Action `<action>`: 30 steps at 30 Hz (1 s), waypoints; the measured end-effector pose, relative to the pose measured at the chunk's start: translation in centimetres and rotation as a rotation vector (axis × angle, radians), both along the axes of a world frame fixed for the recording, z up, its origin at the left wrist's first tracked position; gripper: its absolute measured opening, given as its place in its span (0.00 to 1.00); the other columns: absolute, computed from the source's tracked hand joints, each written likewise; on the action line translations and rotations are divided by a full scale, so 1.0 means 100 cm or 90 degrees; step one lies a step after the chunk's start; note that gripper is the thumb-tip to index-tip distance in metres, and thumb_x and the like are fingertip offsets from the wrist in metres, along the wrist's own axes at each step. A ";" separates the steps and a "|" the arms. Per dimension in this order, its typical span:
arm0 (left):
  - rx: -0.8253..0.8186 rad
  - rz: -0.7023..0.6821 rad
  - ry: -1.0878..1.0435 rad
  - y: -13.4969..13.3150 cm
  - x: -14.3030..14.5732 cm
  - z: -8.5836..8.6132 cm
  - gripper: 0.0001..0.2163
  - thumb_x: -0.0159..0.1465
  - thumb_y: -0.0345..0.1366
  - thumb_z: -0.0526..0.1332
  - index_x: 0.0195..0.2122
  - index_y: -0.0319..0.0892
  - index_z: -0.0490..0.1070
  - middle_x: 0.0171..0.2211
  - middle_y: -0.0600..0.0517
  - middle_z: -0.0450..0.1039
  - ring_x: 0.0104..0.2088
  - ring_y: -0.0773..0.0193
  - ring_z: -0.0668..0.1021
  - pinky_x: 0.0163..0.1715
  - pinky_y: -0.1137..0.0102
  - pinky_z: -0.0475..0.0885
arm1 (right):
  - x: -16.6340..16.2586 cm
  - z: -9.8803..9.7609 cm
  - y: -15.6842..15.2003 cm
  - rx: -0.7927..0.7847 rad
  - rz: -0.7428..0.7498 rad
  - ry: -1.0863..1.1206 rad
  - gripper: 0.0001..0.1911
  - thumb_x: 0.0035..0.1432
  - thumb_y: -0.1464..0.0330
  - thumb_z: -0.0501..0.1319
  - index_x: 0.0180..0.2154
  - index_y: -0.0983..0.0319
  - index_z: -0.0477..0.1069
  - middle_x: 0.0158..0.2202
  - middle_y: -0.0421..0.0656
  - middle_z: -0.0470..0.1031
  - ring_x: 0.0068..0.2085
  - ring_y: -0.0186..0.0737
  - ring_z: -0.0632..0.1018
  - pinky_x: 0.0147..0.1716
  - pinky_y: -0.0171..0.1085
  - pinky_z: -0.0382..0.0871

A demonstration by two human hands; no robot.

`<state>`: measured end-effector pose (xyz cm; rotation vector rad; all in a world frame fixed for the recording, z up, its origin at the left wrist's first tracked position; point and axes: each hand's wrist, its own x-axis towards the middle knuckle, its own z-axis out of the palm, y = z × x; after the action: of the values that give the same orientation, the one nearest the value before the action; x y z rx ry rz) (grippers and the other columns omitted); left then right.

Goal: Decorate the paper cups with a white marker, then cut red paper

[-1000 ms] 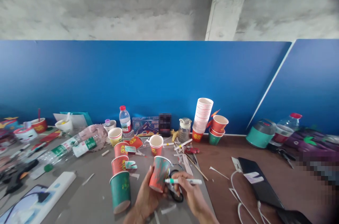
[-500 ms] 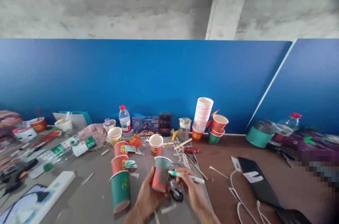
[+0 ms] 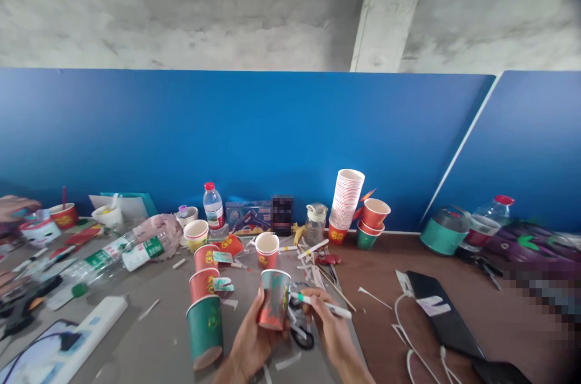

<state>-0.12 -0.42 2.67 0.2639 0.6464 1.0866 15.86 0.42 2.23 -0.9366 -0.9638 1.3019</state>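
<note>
My left hand [image 3: 254, 332] is wrapped round a paper cup [image 3: 273, 302], red with green colouring over much of its side, held tilted above the grey table. In my right hand [image 3: 324, 323] is a white marker [image 3: 338, 311] with a green tip end, pointed left at the cup's right side; whether it touches cannot be made out. Behind the held cup stands a red paper cup [image 3: 267, 254]. Left of my hands a row of cups lies on the table, with a green cup [image 3: 204, 329] nearest. Scissors [image 3: 303, 337] with black handles lie partly hidden between my hands.
A tall stack of paper cups [image 3: 347, 199] stands at the back beside a glass jar [image 3: 315, 226]. Plastic bottles [image 3: 102, 257] and a power strip [image 3: 93, 335] lie left. A black tablet-like slab [image 3: 438, 305] and white cable are right. Another person's hand [image 3: 18, 208] shows far left.
The held cup has turned and shifted slightly left in my left hand. The marker stays near its right side. At far left the other person's hand has moved.
</note>
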 end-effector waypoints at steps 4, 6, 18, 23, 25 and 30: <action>-0.029 0.013 0.002 0.001 0.000 -0.001 0.18 0.58 0.46 0.59 0.34 0.32 0.71 0.25 0.45 0.77 0.25 0.61 0.78 0.27 0.68 0.71 | 0.000 0.001 -0.002 -0.002 0.067 0.020 0.16 0.46 0.56 0.65 0.26 0.64 0.76 0.19 0.40 0.69 0.22 0.34 0.68 0.22 0.32 0.60; -0.039 0.031 -0.001 0.002 0.000 -0.001 0.16 0.58 0.45 0.59 0.33 0.33 0.71 0.25 0.46 0.77 0.24 0.62 0.77 0.27 0.68 0.71 | -0.002 0.001 -0.005 -0.023 0.142 0.038 0.16 0.46 0.56 0.65 0.26 0.65 0.75 0.18 0.40 0.69 0.20 0.33 0.66 0.21 0.32 0.58; -0.024 -0.007 0.052 0.000 0.003 -0.004 0.21 0.59 0.50 0.56 0.33 0.32 0.71 0.25 0.46 0.77 0.23 0.63 0.77 0.26 0.70 0.70 | -0.003 0.003 -0.005 -0.011 0.097 0.035 0.17 0.46 0.55 0.64 0.26 0.63 0.75 0.18 0.39 0.68 0.21 0.34 0.67 0.21 0.32 0.58; 0.001 0.039 0.063 0.000 0.004 -0.004 0.18 0.59 0.48 0.58 0.32 0.34 0.70 0.23 0.47 0.76 0.23 0.63 0.76 0.25 0.70 0.70 | -0.005 0.002 -0.006 -0.042 0.126 0.060 0.18 0.46 0.55 0.65 0.27 0.65 0.75 0.18 0.39 0.68 0.20 0.32 0.66 0.21 0.31 0.58; -0.006 0.022 0.060 -0.001 0.004 -0.004 0.17 0.59 0.47 0.58 0.32 0.34 0.70 0.23 0.47 0.76 0.23 0.61 0.77 0.26 0.69 0.70 | -0.003 0.003 -0.002 -0.043 0.050 0.074 0.17 0.45 0.55 0.65 0.27 0.64 0.75 0.19 0.39 0.68 0.21 0.33 0.67 0.21 0.31 0.59; -0.033 0.011 0.018 0.001 0.003 -0.003 0.15 0.59 0.45 0.58 0.32 0.34 0.70 0.25 0.47 0.77 0.24 0.61 0.77 0.29 0.66 0.72 | -0.001 0.000 -0.003 -0.015 0.077 0.050 0.17 0.46 0.56 0.65 0.27 0.64 0.75 0.18 0.39 0.68 0.21 0.33 0.67 0.21 0.31 0.60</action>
<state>0.22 -0.34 2.37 0.2301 0.7027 1.0820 15.73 0.16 2.22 -0.8497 -0.9571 1.4440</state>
